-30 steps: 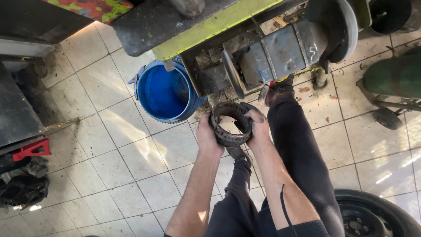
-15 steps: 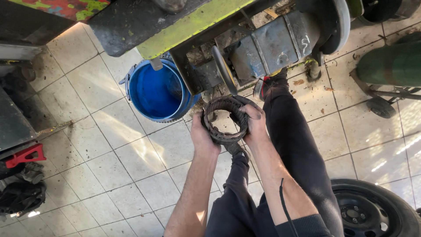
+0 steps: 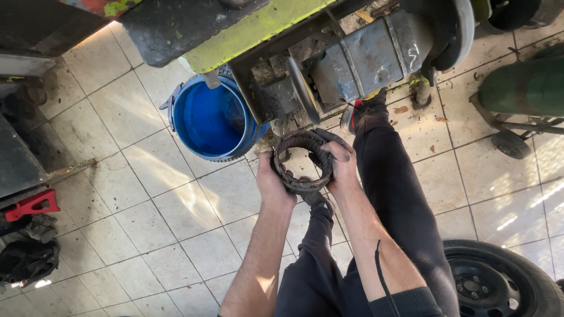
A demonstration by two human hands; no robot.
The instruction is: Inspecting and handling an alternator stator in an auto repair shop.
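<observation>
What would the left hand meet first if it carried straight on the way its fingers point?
Probably the blue bucket, just beyond the left hand gripping the dark ring-shaped part; depth is unclear.

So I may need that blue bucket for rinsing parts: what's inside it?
The blue bucket shows only bare blue wall and bottom, no parts visible. Its far side is covered by the yellow-green machine frame overhead, so that portion cannot be checked.
</observation>
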